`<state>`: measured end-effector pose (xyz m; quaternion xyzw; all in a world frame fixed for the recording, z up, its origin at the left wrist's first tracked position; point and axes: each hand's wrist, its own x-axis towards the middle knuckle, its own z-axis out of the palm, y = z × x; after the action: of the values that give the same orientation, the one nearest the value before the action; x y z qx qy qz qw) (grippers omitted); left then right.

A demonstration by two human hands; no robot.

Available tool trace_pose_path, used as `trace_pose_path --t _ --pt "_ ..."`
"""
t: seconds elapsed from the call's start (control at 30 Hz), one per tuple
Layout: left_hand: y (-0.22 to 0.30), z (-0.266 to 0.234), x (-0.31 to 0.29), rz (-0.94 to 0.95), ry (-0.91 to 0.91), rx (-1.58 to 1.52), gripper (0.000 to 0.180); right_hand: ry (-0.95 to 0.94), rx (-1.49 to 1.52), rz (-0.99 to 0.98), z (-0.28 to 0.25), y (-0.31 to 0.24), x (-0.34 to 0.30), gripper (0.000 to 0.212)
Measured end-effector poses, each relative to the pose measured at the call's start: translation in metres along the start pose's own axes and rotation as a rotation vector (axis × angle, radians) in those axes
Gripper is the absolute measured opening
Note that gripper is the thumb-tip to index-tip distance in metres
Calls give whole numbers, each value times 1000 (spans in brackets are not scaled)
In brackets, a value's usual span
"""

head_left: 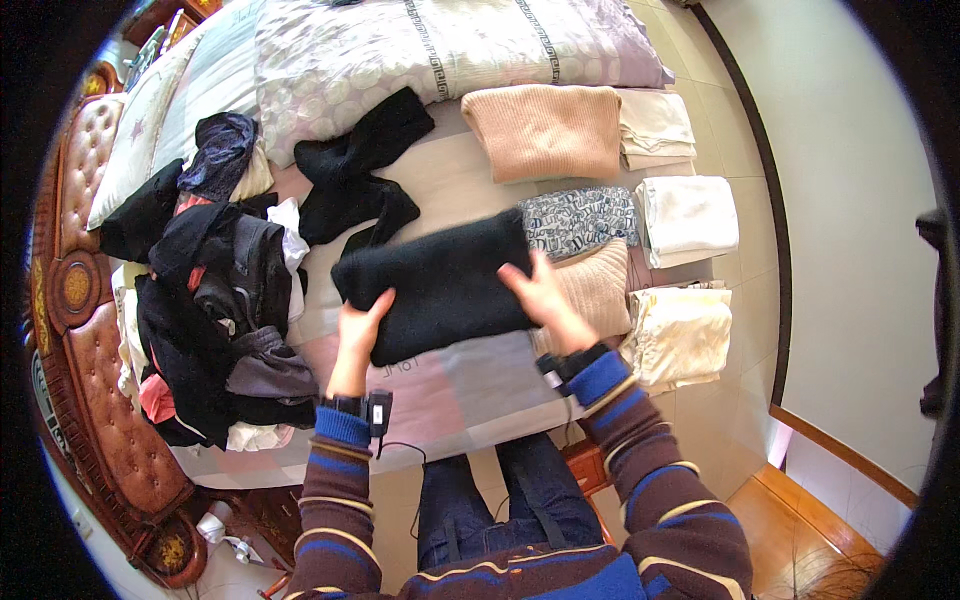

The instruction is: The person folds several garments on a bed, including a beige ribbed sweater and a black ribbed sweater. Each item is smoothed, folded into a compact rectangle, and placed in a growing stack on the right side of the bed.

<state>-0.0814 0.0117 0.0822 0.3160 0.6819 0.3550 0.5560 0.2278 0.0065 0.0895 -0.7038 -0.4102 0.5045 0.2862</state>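
Note:
Between my two hands is a folded black garment (440,285), held above the bed with its far edge slightly blurred. My left hand (362,328) grips its near left side, thumb on top and fingers hidden beneath. At its right end my right hand (545,300) holds the edge, the thumb over the cloth. Just beyond lies a crumpled black garment (350,180) spread on the sheet. To the right of the held garment are a folded beige knit (590,290) and a folded blue-and-white patterned cloth (580,220).
A heap of dark clothes (200,310) lies by the padded headboard (95,370) at left. Farther back sit a folded peach knit (545,130) and a bunched quilt (350,50). Along the right bed edge are folded white cloths (690,218) and a folded cream cloth (680,335).

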Motion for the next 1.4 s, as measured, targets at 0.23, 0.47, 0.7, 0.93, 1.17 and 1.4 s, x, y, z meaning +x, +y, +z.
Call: trace_pose_path --t 0.23,0.47,0.7,0.93,1.17,1.4 --pt "126 194 125 339 -247 -86 38 249 -10 -268 -186 -57 148 59" --pt "95 276 231 295 22 387 76 359 -266 -187 -199 -3 285 58" --pt "100 283 213 324 147 411 92 436 -279 -143 -195 -6 285 67" --pt "145 300 183 1081 119 1164 76 457 -917 -760 -169 -34 263 72" --pt "102 305 218 934 118 1008 82 418 -831 -695 -163 -4 294 84" --pt "98 310 212 878 163 999 83 429 -847 -773 -156 -6 293 89"
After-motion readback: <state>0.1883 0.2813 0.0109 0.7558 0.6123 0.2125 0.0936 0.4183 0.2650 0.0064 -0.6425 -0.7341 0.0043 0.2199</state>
